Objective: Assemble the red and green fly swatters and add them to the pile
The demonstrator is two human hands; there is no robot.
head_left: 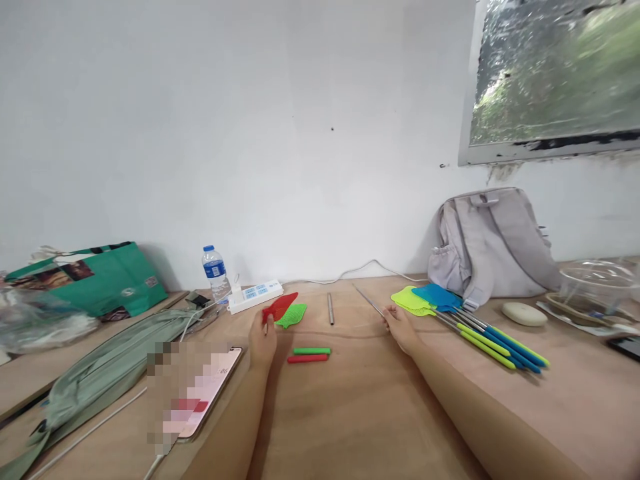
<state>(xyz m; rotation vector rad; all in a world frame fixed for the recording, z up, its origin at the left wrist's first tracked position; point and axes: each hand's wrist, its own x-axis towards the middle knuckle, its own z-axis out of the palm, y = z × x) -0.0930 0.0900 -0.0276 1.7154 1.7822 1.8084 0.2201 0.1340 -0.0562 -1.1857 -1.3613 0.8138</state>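
My left hand [263, 339] is closed on a red fly swatter head [281, 307], which points up and to the right. In my right hand [399, 327] is a thin metal rod [367, 298], its free end slanting up to the left. Just behind the red head lies a green swatter head [293, 315] on the table. A short metal rod [331, 309] rests between my hands. Nearer to me lie a green handle [312, 351] and a red handle [307, 359], side by side. Right of my right hand are several whole swatters with yellow heads [413, 301] and blue heads [437, 297].
At the left are a phone [213, 393], a grey-green bag [107, 367] and a green shopping bag [125, 283]. A water bottle [214, 270] and a power strip [256, 295] stand near the wall. A backpack [495, 247], a whitish oval object [524, 314] and a clear bowl [595, 283] are at the right.
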